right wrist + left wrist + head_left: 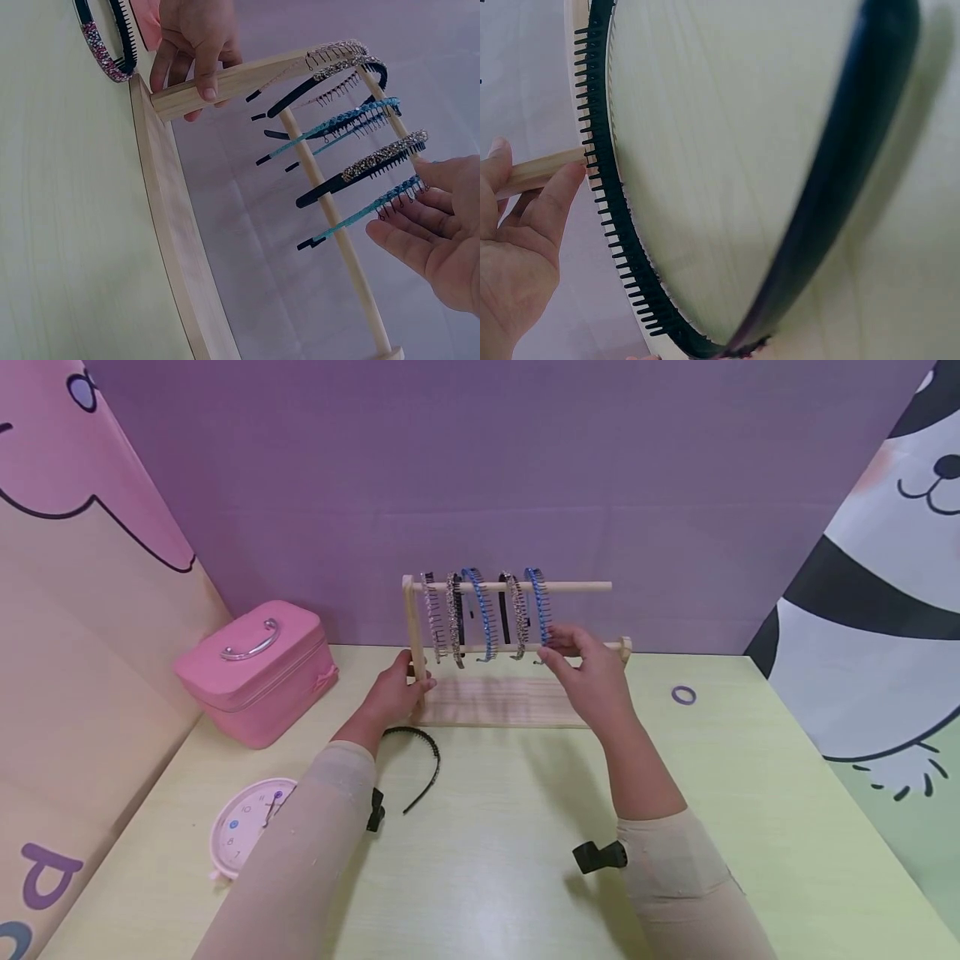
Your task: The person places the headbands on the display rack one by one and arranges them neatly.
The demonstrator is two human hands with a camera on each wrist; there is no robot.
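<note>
A wooden headband stand (487, 702) stands on the table, with several beaded headbands hung over its upper rod (577, 587). My left hand (397, 689) grips the stand's left upright (247, 81). At the right end of the row, my right hand (588, 672) holds the side of a blue headband (538, 602) between thumb and fingers. Beside it hangs a silver-beaded black headband (375, 163). Farther left are another blue headband (482, 610), a dark silver one (454, 618) and a pale pink one (432, 614). A black toothed headband (604, 161) lies on the table near my left wrist.
A pink case (255, 668) with a silver handle stands at the back left. A pink clock (243, 827) lies partly under my left forearm. To the right of the stand lies a purple ring (684, 695). A purple backdrop (510, 468) rises behind the table.
</note>
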